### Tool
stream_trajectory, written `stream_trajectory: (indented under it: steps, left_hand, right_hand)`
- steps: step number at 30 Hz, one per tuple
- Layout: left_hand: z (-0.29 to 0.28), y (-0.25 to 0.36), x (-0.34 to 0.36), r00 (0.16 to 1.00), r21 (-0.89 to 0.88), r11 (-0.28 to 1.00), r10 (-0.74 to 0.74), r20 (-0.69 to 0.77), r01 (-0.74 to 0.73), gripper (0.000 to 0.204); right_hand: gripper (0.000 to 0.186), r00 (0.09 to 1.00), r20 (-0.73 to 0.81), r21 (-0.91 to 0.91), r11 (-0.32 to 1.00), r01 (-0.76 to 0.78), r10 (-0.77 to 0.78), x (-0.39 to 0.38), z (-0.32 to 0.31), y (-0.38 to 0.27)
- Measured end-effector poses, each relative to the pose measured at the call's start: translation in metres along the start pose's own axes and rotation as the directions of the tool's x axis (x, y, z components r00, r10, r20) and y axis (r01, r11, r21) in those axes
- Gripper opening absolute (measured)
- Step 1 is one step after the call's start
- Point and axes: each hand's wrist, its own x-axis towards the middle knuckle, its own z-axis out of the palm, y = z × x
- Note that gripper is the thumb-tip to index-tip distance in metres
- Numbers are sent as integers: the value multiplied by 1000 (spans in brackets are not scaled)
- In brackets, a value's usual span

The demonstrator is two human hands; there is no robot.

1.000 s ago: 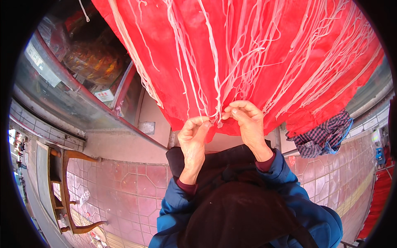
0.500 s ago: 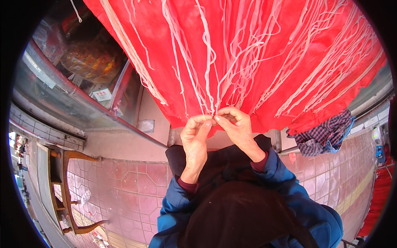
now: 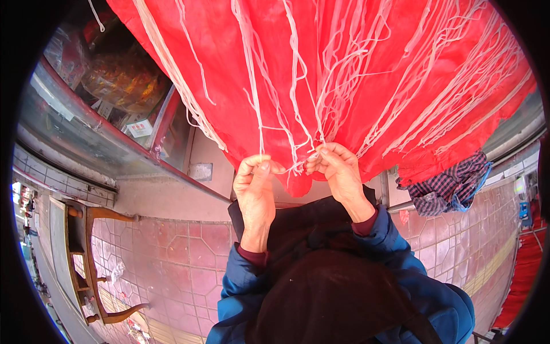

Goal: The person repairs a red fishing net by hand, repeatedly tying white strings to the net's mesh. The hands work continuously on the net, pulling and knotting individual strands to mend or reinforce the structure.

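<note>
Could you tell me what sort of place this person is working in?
Probably an outdoor shopfront or street stall: pink paving tiles, a glass display case of packaged goods, and a wooden chair. Both hands, left hand and right hand, work white strings on red fabric.

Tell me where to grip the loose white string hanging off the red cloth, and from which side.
Pinch the thin white string near its free lower end, at the bottom hem of the hanging red cloth, coming from below. The strings hang slack down the cloth and end at the hem, where the left hand and right hand pinch them.
</note>
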Motion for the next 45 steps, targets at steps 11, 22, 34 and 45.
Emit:
stream_trajectory:
  steps: [11, 22, 34, 45]
  left_hand:
    - [-15, 21, 2, 994, -41, 998, 46, -97, -50, 9]
    - [-22, 56, -9, 986, 22, 992, 123, -114, -121, 8]
    - [-23, 59, -35, 1000, 98, 995, 14, -15, -12, 12]
    - [-9, 44, -48, 991, 39, 996, -87, 98, 83, 13]
  right_hand:
    - [11, 1000, 12, 172, 985, -11, 9, 2, -15, -5]
    - [7, 997, -63, 274, 961, -30, 49, 5, -14, -9]
    - [19, 952, -42, -480, 842, 248, -304, -8, -4, -10]
    - [17, 935, 305, -401, 915, -46, 181, -33, 59, -11]
